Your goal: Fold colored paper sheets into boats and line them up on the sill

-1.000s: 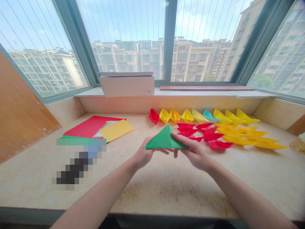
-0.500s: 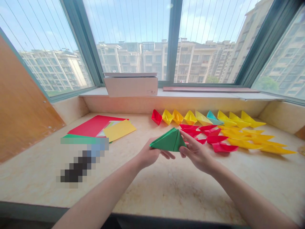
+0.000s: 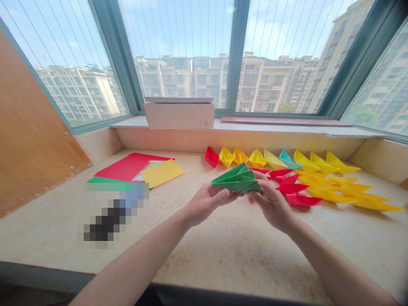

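Above the counter I hold a folded green paper (image 3: 237, 180), its layers parted along the top like a narrow pocket. My left hand (image 3: 207, 203) grips its left end, the thumb along the near lower edge. The other end sits in my right hand (image 3: 269, 197), whose fingers are partly hidden behind the paper. Just beyond and to the right lie several red paper boats (image 3: 292, 188). Several yellow paper boats (image 3: 342, 187) are grouped farther right.
A back row of boats includes a red one (image 3: 212, 157) and a teal one (image 3: 289, 160). At left lie red sheets (image 3: 129, 166) and a yellow sheet (image 3: 162, 173), behind a pixelated patch (image 3: 110, 216). A white box (image 3: 180, 115) stands on the sill.
The green paper has gone from a flat triangle facing me to a tilted shape with its layers spread. Both hands have shifted their grip, and the view has turned slightly left.
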Tool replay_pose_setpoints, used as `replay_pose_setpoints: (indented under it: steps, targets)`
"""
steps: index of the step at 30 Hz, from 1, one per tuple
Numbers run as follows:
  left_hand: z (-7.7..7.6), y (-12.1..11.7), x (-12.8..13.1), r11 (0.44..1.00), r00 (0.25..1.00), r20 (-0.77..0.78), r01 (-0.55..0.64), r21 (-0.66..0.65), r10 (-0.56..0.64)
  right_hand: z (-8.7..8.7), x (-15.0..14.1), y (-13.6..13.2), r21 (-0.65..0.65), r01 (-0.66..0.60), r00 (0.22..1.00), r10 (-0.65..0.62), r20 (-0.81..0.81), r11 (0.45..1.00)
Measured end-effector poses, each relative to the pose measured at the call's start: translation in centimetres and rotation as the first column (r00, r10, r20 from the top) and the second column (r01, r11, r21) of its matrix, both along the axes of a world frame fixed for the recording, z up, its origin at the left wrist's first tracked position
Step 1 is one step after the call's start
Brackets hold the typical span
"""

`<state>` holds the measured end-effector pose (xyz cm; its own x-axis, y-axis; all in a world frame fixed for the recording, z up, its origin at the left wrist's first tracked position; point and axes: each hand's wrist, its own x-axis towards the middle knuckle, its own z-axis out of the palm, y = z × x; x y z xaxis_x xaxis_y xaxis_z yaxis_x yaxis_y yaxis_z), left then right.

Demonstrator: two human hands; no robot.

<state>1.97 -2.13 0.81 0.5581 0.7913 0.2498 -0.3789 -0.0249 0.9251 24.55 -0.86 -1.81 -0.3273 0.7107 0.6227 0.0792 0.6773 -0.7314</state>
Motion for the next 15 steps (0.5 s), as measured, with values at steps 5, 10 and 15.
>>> replay_pose_setpoints:
  steps: [5, 10, 15]
  targets:
    - [-0.5, 0.2, 0.4, 0.996, 0.997, 0.026, -0.065, -0.056, 0.067, 0.4, 0.1, -0.5, -0.018, -0.035, 0.996, 0.037, 0.087, 0.999]
    - [-0.4, 0.0, 0.3, 0.997, 0.998, 0.042, -0.033, -0.075, 0.036, 0.9, 0.2, -0.7, 0.052, -0.020, 0.986, 0.011, 0.168, 0.998]
    - [-0.1, -0.4, 0.4, 0.996, 0.998, 0.061, 0.013, -0.089, -0.007, 1.4, 0.0, -1.0, 0.133, 0.019, 0.970, -0.050, 0.237, 0.991]
